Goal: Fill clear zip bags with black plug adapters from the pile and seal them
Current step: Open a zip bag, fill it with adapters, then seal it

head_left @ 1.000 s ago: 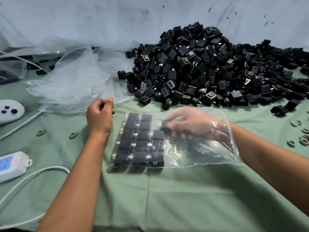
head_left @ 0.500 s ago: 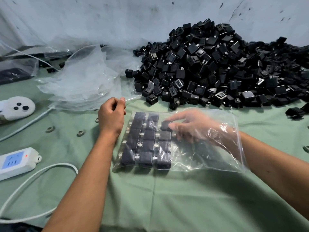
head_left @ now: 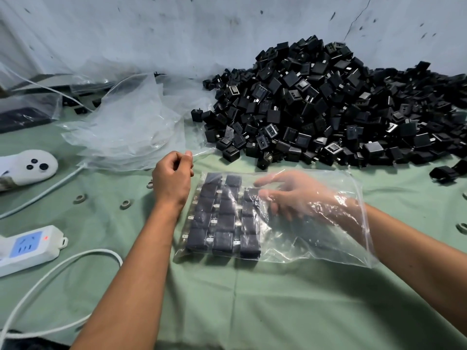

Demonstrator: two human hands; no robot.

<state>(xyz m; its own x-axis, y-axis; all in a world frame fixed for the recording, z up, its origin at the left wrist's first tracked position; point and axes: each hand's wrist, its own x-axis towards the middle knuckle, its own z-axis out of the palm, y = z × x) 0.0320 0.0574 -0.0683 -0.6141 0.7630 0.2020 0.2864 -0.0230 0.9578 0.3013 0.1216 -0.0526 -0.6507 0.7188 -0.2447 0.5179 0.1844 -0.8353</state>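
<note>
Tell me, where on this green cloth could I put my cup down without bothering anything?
Bare green cloth lies on the near side of the zip bag, between the two forearms. The far side is crowded: the adapter pile on the right, loose plastic bags on the left. The left edge holds a power strip and cables.

We find no readable text, brand, number or sign anywhere. The power strip (head_left: 30,248) has a blue socket panel with slot shapes and a small red light, but no lettering we can make out. The white remote (head_left: 27,168) shows only dark round buttons. The adapters (head_left: 222,218) in the bag (head_left: 316,238) and the pile (head_left: 328,109) carry no legible markings.
</note>
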